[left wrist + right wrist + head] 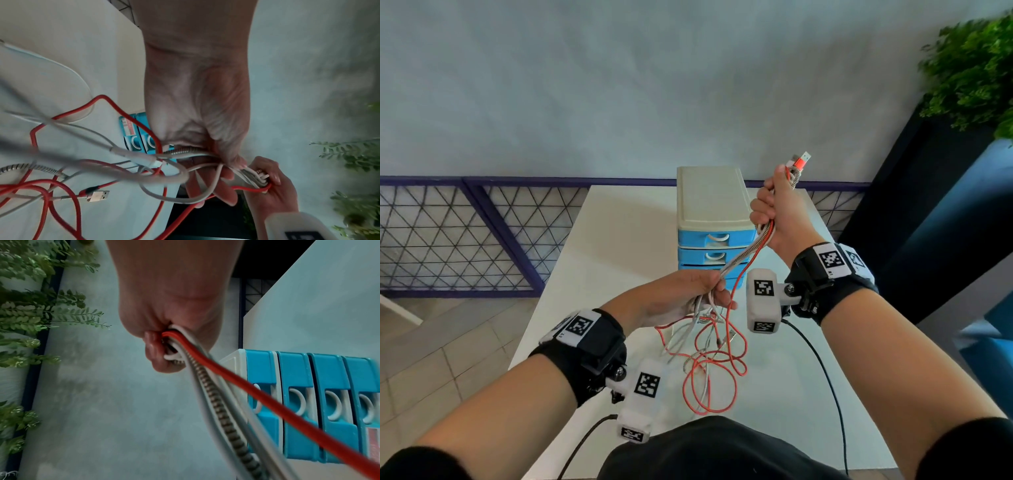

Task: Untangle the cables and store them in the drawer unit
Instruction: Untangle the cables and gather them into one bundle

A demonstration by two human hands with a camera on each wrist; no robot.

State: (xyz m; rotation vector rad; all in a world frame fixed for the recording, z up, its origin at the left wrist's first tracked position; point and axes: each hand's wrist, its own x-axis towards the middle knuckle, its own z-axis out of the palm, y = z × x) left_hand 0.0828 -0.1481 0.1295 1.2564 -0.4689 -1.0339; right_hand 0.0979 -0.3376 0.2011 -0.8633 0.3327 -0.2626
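My right hand [779, 209] is raised in front of the drawer unit [714, 212] and grips the ends of several cables; a red USB plug [800, 161] sticks out above the fist. A red cable [257, 389], a white one and a spring-wrapped one [222, 412] run down from the right hand [162, 344]. Lower down, my left hand [698, 291] grips the same bundle [205, 155]. Below it the tangle of red and white cables [709, 363] hangs in loops above the white table [592, 274]. A loose USB plug [98, 195] dangles among them.
The drawer unit has a cream top and blue drawers [296, 402] with white handles, all closed. A grey wall stands behind the table. A dark planter with green foliage [972, 68] is at the right. Black camera leads [825, 373] trail from my wrists.
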